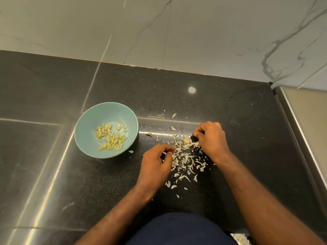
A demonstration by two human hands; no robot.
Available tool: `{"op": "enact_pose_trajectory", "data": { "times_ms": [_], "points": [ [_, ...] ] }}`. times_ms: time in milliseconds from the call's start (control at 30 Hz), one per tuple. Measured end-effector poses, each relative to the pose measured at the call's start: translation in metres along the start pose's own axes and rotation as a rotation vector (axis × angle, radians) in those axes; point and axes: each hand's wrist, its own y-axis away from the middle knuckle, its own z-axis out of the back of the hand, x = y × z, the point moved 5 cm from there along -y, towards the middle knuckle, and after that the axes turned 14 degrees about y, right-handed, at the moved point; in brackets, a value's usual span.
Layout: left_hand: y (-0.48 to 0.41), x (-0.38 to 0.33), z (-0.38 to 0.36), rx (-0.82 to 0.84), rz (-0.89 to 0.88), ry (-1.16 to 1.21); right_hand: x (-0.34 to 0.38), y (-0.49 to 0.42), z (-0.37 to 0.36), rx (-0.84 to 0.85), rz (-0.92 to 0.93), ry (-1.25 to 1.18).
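Observation:
A pale blue bowl [85, 131] stands on the black counter and holds several yellowish peeled seeds [111, 137]. To its right lies a heap of pale husk scraps [185, 160]. My left hand [155, 165] rests at the heap's left edge, fingers curled, thumb and forefinger pinching something small that I cannot make out. My right hand [211, 138] sits at the heap's far right, fingers curled down onto the scraps, its fingertips pinching at a small piece there.
The black stone counter [177, 96] meets a white marble wall [159, 29] at the back. A steel edge [300, 124] runs along the right side. Loose husk bits [174, 115] lie scattered beyond the heap, toward the wall.

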Motion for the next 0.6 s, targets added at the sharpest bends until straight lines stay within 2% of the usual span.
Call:
{"op": "enact_pose_trajectory", "data": {
  "times_ms": [133,200,400,600],
  "points": [
    [0.001,0.005,0.000,-0.019,0.005,0.035,-0.008,0.020,0.027,-0.085,-0.007,-0.370],
    [0.004,0.008,-0.004,-0.013,-0.002,0.063,-0.017,0.038,0.037,-0.067,-0.045,-0.463],
    [0.015,0.024,-0.012,0.013,-0.069,-0.013,-0.036,0.098,0.000,0.397,-0.098,-0.418],
    [0.016,0.027,-0.014,0.010,-0.137,-0.055,-0.037,0.109,-0.019,0.534,-0.089,-0.345]
  ]
}}
